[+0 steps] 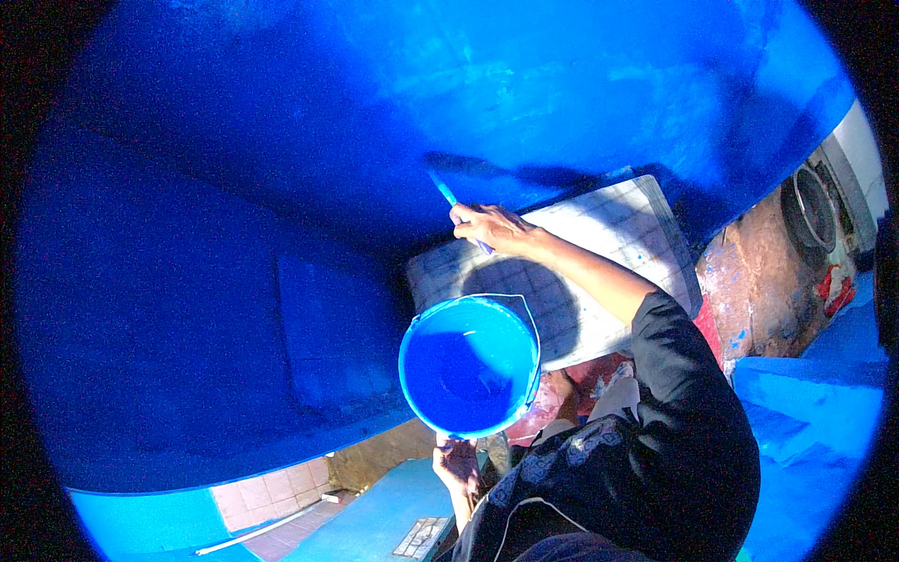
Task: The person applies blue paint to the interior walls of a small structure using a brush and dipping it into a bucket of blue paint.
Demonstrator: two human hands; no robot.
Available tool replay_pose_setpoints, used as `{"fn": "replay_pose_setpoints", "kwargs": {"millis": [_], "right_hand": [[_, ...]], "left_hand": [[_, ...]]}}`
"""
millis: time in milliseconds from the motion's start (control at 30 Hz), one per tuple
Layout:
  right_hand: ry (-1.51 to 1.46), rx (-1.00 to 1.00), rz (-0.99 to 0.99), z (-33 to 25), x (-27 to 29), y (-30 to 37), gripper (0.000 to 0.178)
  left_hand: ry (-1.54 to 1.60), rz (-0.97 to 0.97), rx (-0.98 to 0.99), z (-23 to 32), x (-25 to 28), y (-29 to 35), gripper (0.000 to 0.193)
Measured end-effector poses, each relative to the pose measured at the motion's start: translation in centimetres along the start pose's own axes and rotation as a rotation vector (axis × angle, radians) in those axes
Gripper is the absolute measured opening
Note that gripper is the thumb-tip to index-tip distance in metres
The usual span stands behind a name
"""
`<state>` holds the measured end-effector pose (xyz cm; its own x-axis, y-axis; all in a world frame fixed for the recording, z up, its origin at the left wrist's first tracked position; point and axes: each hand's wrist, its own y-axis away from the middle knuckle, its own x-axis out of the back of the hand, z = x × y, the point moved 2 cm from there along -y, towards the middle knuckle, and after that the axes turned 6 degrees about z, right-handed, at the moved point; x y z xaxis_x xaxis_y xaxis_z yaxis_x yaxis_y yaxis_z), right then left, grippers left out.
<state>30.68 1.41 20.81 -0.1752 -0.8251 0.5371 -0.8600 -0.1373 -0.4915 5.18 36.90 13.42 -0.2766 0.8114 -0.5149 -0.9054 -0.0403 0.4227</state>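
A slim blue paintbrush (pixel 442 186) is pinched in my right hand (pixel 496 230), its far end pointing up and left toward the blue-painted wall (pixel 599 84). Whether its tip touches the wall, I cannot tell. Below it, my left hand (pixel 456 465) grips the near underside of a round bucket (pixel 407 361); most of its fingers are hidden beneath. Blue paint (pixel 459 384) lies inside the bucket, partly in shade. A thin wire handle (pixel 532 323) rests along the bucket's right rim.
Beyond the bucket lies a pale slab with a grid pattern (pixel 609 225), against the wall's foot. To the right are a stained brown surface (pixel 758 281), a dark round tub (pixel 813 208) and a blue-painted ledge (pixel 796 393). Another dark blue wall (pixel 169 318) stands at left.
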Motion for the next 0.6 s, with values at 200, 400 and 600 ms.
{"fn": "replay_pose_setpoints", "kwargs": {"millis": [200,400,600], "right_hand": [[-0.279,-0.408,0.129,4.6,5.5,2.2,0.015],[0.663,0.145,0.64,5.6,12.4,7.8,0.018],[0.286,-0.016,0.441,3.5,8.3,3.1,0.025]], "left_hand": [[0.042,0.009,0.026,0.0,-0.1,-0.1,0.045],[0.058,-0.04,0.017,-0.3,0.1,-0.1,0.044],[0.046,-0.076,0.008,-0.3,0.3,-0.1,0.048]]}}
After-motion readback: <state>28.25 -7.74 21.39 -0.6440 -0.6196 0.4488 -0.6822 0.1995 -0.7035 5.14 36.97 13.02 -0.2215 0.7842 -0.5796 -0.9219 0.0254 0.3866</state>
